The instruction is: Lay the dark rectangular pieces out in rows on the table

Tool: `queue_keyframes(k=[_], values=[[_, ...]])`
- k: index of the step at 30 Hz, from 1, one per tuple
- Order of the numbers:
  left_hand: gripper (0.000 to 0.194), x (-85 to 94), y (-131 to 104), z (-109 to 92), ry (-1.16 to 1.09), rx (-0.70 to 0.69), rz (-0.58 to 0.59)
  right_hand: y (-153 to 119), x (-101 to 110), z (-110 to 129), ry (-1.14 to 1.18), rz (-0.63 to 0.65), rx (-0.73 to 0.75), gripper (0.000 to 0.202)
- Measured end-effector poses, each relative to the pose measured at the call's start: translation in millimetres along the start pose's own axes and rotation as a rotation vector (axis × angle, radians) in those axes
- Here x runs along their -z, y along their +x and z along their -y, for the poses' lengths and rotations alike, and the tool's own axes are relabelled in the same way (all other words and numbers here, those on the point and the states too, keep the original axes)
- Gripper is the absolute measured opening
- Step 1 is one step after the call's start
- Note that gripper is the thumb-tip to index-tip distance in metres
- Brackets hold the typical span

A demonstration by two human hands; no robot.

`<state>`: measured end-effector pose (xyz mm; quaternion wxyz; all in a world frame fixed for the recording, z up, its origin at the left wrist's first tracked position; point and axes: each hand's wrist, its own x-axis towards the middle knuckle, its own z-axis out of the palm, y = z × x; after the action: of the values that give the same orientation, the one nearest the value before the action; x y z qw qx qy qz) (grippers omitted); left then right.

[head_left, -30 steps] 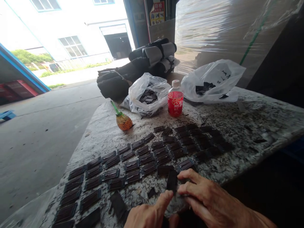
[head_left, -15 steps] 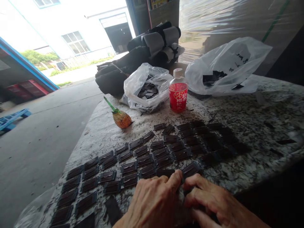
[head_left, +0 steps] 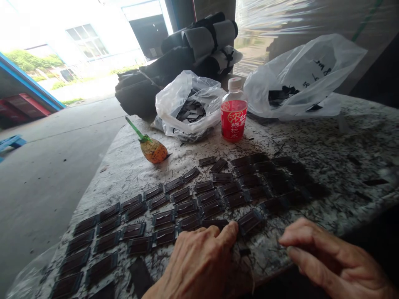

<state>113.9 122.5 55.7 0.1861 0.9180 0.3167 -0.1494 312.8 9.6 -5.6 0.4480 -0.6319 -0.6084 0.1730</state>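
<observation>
My left hand (head_left: 199,257) rests on the table with bent fingers close together, the index fingertip pressing at the edge of a dark flat rectangular piece (head_left: 215,223); its other fingertips are hidden. Just right of that fingertip lies another dark rectangular piece with a clear border (head_left: 250,222). My right hand (head_left: 333,257) hovers over the table's near edge, loosely curled, thumb and index tips close but apart, with nothing visible between them. A small dark scrap (head_left: 245,252) lies between the hands. Rows of similar dark pieces (head_left: 163,218) spread beyond and to the left.
An orange-handled tool with a green shaft (head_left: 152,149) lies at the back left. Behind the rows stand a red-labelled bottle (head_left: 233,120) and two plastic bags (head_left: 170,106) (head_left: 339,70) of dark scraps. Dark rolls (head_left: 202,45) sit further back. Trimmings litter the speckled table (head_left: 358,137).
My right hand has moved right, away from my left hand and the pieces, uncovering the small scrap. My left hand stays at its piece. The view has shifted slightly.
</observation>
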Motion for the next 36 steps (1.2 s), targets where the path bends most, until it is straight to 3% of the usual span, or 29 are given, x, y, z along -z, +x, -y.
queue_keyframes(k=[6, 13, 21, 25, 27, 31, 36], values=[[0.029, -1.0, 1.4, 0.3, -0.005, -0.004, -0.023, 11.9, -10.1, 5.0, -0.308, -0.038, 0.11, 0.007], [0.027, -3.9, 0.4, 2.0, -0.081, -0.012, -0.044, 8.7, -24.7, 0.0, -0.474, 0.079, 0.134, 0.018], [0.034, -10.2, 0.7, 10.9, -0.431, 0.037, -0.238, 8.0, -25.9, 1.5, -0.455, 0.077, 0.091, 0.016], [0.033, -6.8, -4.6, 11.1, -0.679, 0.212, -0.327, 11.4, -23.9, 3.2, -0.44, 0.026, 0.09, 0.011], [0.039, -1.4, -6.9, 10.3, -0.961, 0.258, -0.293, 13.8, -21.1, 6.3, -0.441, -0.029, 0.095, 0.014], [0.052, 9.5, -10.3, 7.3, -1.534, 0.176, -0.09, 17.5, -14.4, 15.9, -0.42, -0.093, 0.082, 0.026], [0.053, 9.6, -12.4, -0.5, -1.836, 0.22, 0.061, 22.3, -15.8, 28.3, -0.264, 0.021, 0.044, 0.008]])
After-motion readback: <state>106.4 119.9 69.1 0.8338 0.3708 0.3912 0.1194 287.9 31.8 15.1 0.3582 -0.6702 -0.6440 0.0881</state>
